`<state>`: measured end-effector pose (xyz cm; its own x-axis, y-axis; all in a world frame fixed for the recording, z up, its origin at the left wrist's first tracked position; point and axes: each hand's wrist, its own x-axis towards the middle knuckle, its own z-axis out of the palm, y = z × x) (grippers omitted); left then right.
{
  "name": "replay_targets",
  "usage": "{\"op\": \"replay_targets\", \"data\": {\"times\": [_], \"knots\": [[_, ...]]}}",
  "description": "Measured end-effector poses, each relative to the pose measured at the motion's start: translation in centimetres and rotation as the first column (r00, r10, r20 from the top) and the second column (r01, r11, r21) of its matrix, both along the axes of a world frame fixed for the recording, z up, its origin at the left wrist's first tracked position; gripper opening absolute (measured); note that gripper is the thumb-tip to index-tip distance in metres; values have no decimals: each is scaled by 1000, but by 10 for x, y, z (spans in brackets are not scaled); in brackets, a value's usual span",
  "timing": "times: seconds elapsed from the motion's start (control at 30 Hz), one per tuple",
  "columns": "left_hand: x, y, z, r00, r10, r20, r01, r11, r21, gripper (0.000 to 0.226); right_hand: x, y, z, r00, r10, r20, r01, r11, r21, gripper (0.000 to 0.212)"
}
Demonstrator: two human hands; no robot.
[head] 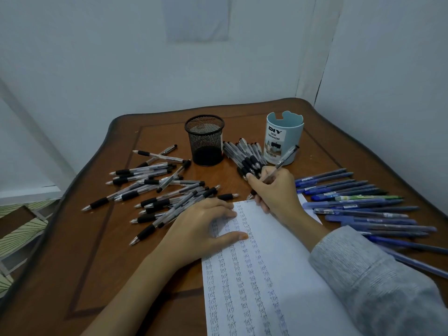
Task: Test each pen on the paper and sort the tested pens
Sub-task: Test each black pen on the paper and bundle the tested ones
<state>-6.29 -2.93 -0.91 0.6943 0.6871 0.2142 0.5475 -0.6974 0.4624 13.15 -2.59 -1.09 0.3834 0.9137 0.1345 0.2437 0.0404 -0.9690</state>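
The paper (278, 275) is a white sheet lying flat at 6 o'clock on the desk, filled with columns of the handwritten word "test". The left grip (201, 226) rests flat on its far left corner. The pen (278, 167) under test has a clear barrel and a black collar. The right grip (274, 190) pinches it aslant, tail toward 1 o'clock and tip at the sheet's far edge, possibly touching. At 9 o'clock lies a loose heap of black pens (167, 190), crisscrossed. A tighter bundle of black pens (244, 154) lies at 12 o'clock. At 3 o'clock the blue pens (358, 214) lie roughly parallel, a green pen (363, 197) among them.
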Motion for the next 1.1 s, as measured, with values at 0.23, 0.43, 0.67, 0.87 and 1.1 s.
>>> {"op": "replay_targets", "data": {"times": [0.23, 0.43, 0.67, 0.87, 1.1], "knots": [[-1, -1, 1, 1000, -16, -15, 16, 1000, 5, 73, 6, 3, -2, 996, 92, -2, -92, 996, -16, 36], [-1, -1, 1, 999, -38, -2, 38, 999, -35, 69, 4, 5, -5, 996, 89, -10, -88, 996, 33, 39], [-1, 0, -1, 999, -35, -9, 35, 999, -40, 66, 3, 5, -4, 995, 97, 19, -98, 993, 61, 38], [-1, 0, 0, 999, -38, -15, 37, 998, -41, 67, 5, 6, -6, 996, 88, 12, -89, 994, 56, 38], [-1, -1, 0, 999, -41, -19, 40, 999, -37, 68, 6, 6, -7, 997, 82, 10, -83, 995, 59, 39]]}}
